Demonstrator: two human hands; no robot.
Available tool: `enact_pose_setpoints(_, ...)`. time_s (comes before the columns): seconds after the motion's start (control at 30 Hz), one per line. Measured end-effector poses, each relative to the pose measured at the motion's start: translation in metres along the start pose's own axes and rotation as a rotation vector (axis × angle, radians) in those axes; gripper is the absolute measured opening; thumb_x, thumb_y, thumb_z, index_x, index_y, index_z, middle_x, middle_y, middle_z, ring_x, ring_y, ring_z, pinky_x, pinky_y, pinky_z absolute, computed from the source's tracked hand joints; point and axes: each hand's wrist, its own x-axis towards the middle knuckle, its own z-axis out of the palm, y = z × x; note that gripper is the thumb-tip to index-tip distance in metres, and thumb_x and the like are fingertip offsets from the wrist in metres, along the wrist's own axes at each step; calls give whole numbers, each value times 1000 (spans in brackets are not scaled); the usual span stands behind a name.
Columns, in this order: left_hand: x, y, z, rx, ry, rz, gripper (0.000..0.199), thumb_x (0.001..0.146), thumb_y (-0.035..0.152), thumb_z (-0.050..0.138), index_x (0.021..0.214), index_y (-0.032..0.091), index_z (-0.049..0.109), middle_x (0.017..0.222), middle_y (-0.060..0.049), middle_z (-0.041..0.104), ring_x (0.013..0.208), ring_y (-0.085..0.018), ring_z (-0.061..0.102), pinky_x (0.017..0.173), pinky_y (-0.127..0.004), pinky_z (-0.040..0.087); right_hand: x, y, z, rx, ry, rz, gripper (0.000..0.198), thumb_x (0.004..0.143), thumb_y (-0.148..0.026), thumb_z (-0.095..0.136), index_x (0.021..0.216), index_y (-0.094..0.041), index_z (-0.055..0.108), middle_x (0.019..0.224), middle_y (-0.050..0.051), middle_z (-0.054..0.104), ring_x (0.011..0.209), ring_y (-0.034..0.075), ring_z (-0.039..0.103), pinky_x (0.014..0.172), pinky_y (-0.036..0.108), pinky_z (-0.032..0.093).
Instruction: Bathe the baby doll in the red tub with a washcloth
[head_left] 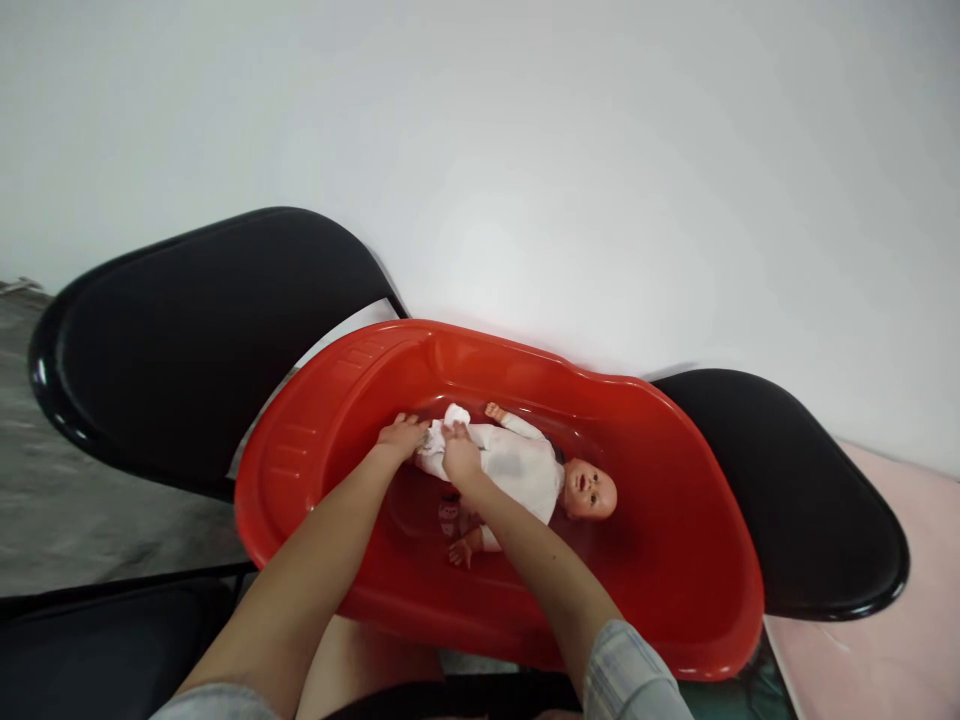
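Observation:
A baby doll (525,472) in a white outfit lies on its back inside a red baby bathtub (285,480), its head towards the right. My left hand (403,435) is at the doll's leg end, with its fingers closed on the white clothing (433,455) there. Bent over the doll's lower body, my right hand (460,452) grips the same bunched fabric, and its fingertips are partly hidden. Just beyond it a white bulge of cloth (457,414) sticks up; whether a foot is inside I cannot tell. A small patterned reddish thing (448,515) lies near the doll's hand.
The tub stands across black padded chairs, one seat (217,330) at the left and another (780,490) at the right. A white wall (525,180) rises close behind. Pink sheeting (892,580) shows at the right, and a dark seat (112,650) at lower left.

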Motion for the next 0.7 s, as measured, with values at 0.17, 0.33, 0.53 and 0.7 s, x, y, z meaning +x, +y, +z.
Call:
enact_pose_setpoints(0.17, 2, -3, 2, 11, -3, 8, 67, 89, 29, 67, 152, 26, 47, 158, -11, 45, 146, -32, 36, 112, -42, 44, 3, -18, 12, 232, -20, -84, 63, 87, -17, 67, 148, -5, 52, 157, 20, 45, 150, 30, 37, 123, 41, 33)
enact_pose_setpoints(0.33, 4, -4, 4, 51, 2, 12, 71, 86, 20, 69, 153, 21, 46, 157, -12, 45, 145, -32, 37, 113, -40, 43, -4, 17, -11, 596, 84, -132, 41, 91, -14, 55, 130, -17, 68, 136, 10, 67, 129, 25, 61, 117, 41, 41)
enact_pose_setpoints(0.53, 2, -4, 2, 26, 7, 24, 87, 78, 14, 74, 157, 28, 41, 162, -10, 41, 149, -33, 33, 117, -40, 39, -47, 88, -53, 622, 288, -177, 40, 96, -28, 50, 133, -19, 64, 138, 11, 64, 131, 26, 57, 119, 46, 38)
enact_pose_setpoints(0.7, 4, -5, 1, 23, 1, 12, 93, 76, 14, 74, 160, 29, 37, 163, -9, 39, 149, -33, 32, 117, -42, 38, -104, 146, -79, 283, 201, -228, 48, 95, -17, 45, 140, -17, 60, 151, 16, 52, 141, 26, 49, 118, 46, 40)
